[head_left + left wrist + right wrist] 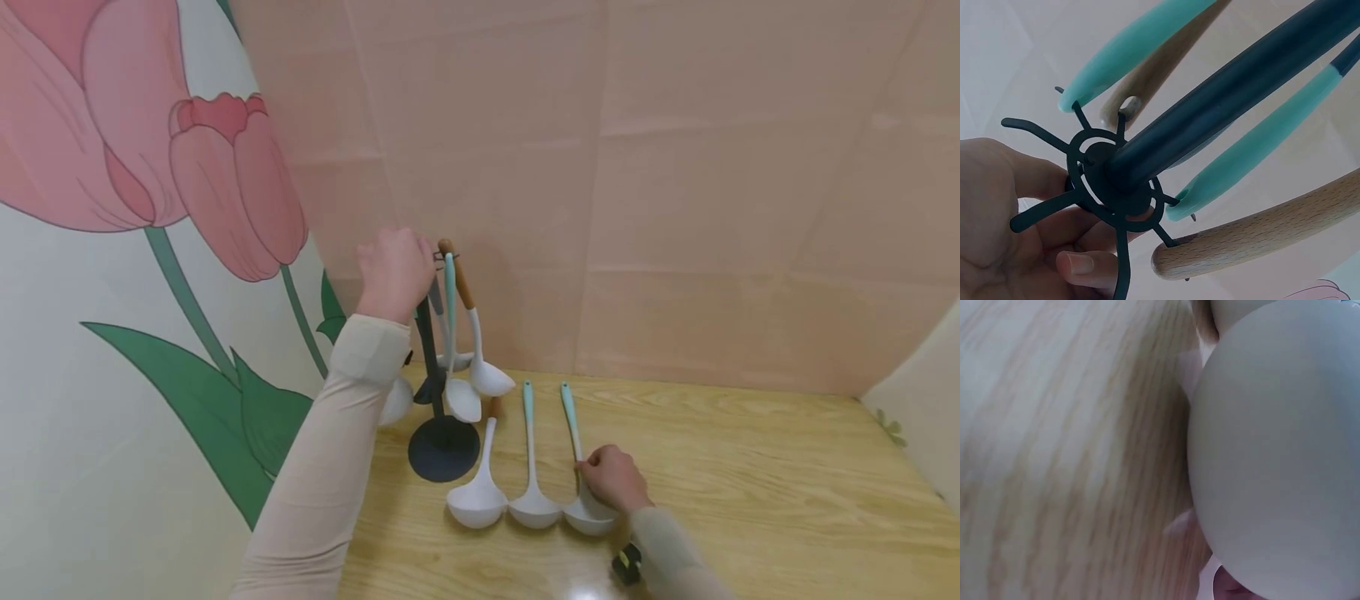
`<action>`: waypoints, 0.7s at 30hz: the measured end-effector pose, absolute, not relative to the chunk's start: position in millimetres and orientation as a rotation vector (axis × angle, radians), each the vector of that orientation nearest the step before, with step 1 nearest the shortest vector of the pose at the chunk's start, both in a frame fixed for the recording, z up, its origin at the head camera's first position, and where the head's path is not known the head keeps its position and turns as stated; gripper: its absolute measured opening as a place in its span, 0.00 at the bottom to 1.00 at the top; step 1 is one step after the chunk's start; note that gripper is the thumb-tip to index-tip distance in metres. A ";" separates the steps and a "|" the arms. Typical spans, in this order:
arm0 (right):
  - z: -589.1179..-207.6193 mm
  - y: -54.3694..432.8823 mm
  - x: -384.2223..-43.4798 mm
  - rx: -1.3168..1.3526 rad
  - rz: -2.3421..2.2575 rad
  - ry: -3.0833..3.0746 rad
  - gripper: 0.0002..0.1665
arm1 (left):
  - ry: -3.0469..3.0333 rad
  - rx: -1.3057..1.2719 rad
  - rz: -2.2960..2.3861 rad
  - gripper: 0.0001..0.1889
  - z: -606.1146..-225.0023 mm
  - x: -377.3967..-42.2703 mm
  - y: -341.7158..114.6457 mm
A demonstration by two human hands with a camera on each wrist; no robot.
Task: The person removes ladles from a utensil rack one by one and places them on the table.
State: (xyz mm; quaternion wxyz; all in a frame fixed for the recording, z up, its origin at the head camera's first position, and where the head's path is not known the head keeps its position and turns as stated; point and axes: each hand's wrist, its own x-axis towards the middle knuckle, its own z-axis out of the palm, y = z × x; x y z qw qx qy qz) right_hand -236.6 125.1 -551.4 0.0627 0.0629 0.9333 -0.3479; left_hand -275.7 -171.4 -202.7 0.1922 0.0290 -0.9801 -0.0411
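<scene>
My left hand point(397, 271) grips the top of a black utensil stand point(442, 450) by its hub. In the left wrist view, its fingers curl behind the hooked ring point(1116, 224). Mint-handled and wooden-handled utensils hang from several hooks; two hooks near the palm bear nothing. On the table, my right hand point(617, 477) pinches the lower handle of the rightmost ladle point(588, 520), white with a mint handle end. Its pale bowl point(1272, 450) fills much of the right wrist view. Beside it lie another mint-handled ladle point(534, 508) and a wooden-handled ladle point(477, 504).
From the stand hang a white mint-handled ladle point(462, 402) and a wooden-handled ladle point(491, 380), among others. A small black object point(627, 565) is by the right wrist. The wood-grain table point(750, 483) meets a pink back wall point(712, 250); a tulip-painted wall point(90, 417) stands left.
</scene>
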 end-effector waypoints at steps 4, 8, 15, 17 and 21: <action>-550.3 122.8 -236.6 0.191 -1.082 2.793 0.15 | -2.740 0.088 -0.136 0.26 -203.0 -275.3 -172.1; -547.7 119.7 -235.2 0.190 -1.117 2.747 0.15 | -2.731 0.087 -0.160 0.26 -203.4 -274.4 -173.0; -546.9 116.7 -235.4 0.204 -1.127 2.736 0.15 | -2.702 0.083 -0.228 0.26 -203.8 -273.8 -175.3; -546.4 116.5 -234.8 0.202 -1.130 2.741 0.15 | -2.695 0.080 -0.244 0.26 -203.8 -273.5 -175.7; -542.7 115.6 -234.5 0.166 -1.142 2.786 0.14 | -2.691 0.078 -0.257 0.27 -204.5 -273.5 -176.1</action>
